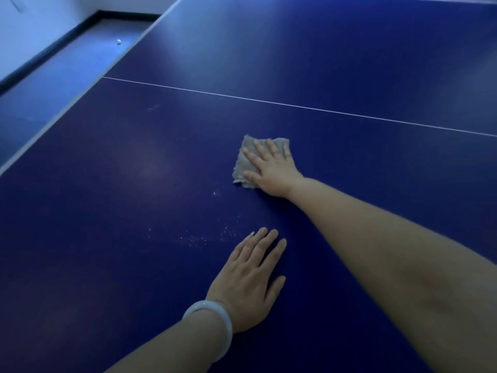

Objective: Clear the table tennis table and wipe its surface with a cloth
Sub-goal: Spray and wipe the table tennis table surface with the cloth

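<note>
Right grip point(271, 168) — flat on cloth point(246, 160)

The blue table point(134, 265) lies open left of the cloth point(243, 162) and beyond the white line point(269, 102). The flat left hand point(250, 275) blocks the near side; the outstretched right forearm point(376, 238) bars the right.

The right hand point(271, 168) covers much of the cloth point(246, 162), hiding its lower right part. The table point(349, 63) runs off the frame on every side. A small white thing point(118, 42) at upper left is too tiny to identify
</note>
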Tool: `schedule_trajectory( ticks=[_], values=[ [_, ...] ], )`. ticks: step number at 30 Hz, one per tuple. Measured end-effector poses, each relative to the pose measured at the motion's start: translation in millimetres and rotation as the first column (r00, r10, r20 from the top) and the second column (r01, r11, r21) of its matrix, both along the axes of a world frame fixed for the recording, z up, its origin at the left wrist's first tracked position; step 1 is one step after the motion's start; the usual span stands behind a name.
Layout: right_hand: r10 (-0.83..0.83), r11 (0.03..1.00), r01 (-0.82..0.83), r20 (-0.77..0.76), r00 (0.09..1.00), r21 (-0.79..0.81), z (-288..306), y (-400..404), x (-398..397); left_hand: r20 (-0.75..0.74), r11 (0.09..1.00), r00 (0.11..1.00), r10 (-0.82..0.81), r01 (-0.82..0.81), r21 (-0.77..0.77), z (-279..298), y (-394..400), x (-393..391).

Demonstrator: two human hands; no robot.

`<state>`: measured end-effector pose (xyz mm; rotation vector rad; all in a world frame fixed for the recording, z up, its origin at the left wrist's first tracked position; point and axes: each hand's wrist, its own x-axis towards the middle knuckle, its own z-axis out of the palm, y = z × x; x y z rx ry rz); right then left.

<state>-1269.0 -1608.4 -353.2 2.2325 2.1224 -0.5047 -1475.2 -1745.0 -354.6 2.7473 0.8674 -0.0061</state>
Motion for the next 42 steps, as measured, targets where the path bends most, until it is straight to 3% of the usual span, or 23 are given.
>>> schedule_trajectory(
  ticks=[2,5,9,12,18,24,27,30,33,40,42],
  values=[
    [0.041,0.999,-0.041,-0.011,0.999,0.012,-4.3,-23.1,7.7,0.001,1.0,1.0,-0.006,0.006,0.01,-0.9,0.0,-0.1],
    [-0.233,0.972,0.233,0.026,0.972,0.008,-5.5,-62.1,61.1,0.008,1.0,1.0,0.002,-0.002,0.013,-3.1,-0.1,-0.8],
    [-0.725,0.689,0.724,0.0,0.689,-0.01,-0.3,-144.3,113.2,0.018,1.0,1.0,-0.01,0.01,-0.009,-4.7,-0.2,-0.4],
    [-0.842,0.538,0.842,-0.016,0.539,0.041,-2.6,-172.6,70.3,0.0,1.0,1.0,-0.02,0.02,-0.014,-3.4,-0.5,0.5],
    [-0.743,0.666,0.736,0.022,0.669,0.122,-9.8,-138.0,-35.3,0.011,0.999,0.999,-0.033,0.033,0.003,0.8,-0.8,-1.2],
    [-0.755,0.651,0.739,0.043,0.654,0.172,-12.6,-134.3,-40.1,0.154,0.997,0.987,-0.05,0.058,-0.044,7.0,4.2,-12.4],
    [-0.762,0.643,0.747,0.046,0.646,0.167,-13.9,-133.4,-40.8,0.223,0.999,0.974,0.048,-0.048,-0.007,11.9,9.7,-52.0],
    [-0.765,0.64,0.75,0.054,0.641,0.169,-14.3,-133.6,-39.8,0.114,0.964,0.959,0.258,-0.263,0.033,11.6,25.9,-113.5],
    [-0.766,0.64,0.752,0.056,0.64,0.156,-13.8,-133.0,-40.6,-0.045,0.886,0.885,0.464,-0.463,0.035,8.4,46.8,-159.4],
    [-0.776,0.63,0.767,0.051,0.629,0.125,-6.4,-130.7,-51.0,-0.125,0.868,0.859,0.497,-0.487,0.103,-5.7,55.6,-173.1],
    [-0.727,0.685,0.717,0.053,0.684,0.128,-4.4,-130.5,-76.2,-0.109,0.868,0.861,0.497,-0.489,0.091,-6.7,55.7,-173.8]
  ],
)
